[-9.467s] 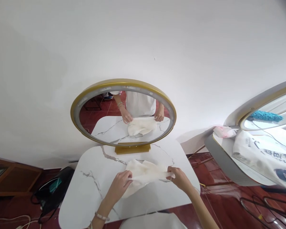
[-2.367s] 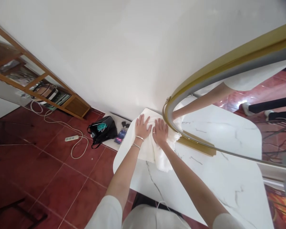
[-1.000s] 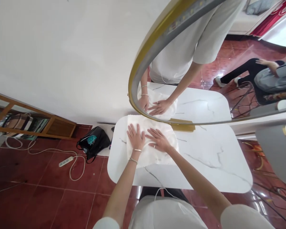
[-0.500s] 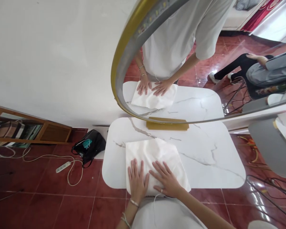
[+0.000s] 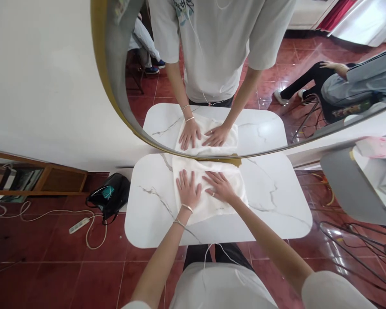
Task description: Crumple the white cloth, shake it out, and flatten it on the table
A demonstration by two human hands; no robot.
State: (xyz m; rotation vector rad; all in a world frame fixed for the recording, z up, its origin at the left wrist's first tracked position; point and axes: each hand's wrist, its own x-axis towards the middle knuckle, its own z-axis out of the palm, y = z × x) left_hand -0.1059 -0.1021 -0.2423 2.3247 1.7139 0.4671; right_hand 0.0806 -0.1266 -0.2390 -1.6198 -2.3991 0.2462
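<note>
A white cloth (image 5: 212, 207) lies on the white marble-patterned table (image 5: 276, 223), its far edge reaching the foot of the mirror and covering part of the gold mirror base (image 5: 235, 161). My left hand (image 5: 188, 189) rests flat on the cloth's left half, fingers spread. On its right half my right hand (image 5: 221, 187) also lies flat, fingers apart and pointing up and left, with a ring on one finger. Neither hand grasps the fabric. Some low wrinkles show around the fingers.
A large gold-rimmed mirror (image 5: 206, 86) stands behind the table and reflects my arms and a seated person. Left on the red tiled floor are a black bag (image 5: 111, 195), a power strip (image 5: 79, 225) and a wooden shelf (image 5: 64, 178). A grey chair (image 5: 350, 184) stands at right.
Both hands have slid forward with the cloth, away from my body toward the mirror. The cloth now leaves the table's near edge bare and overlaps the gold base. The view has shifted too.
</note>
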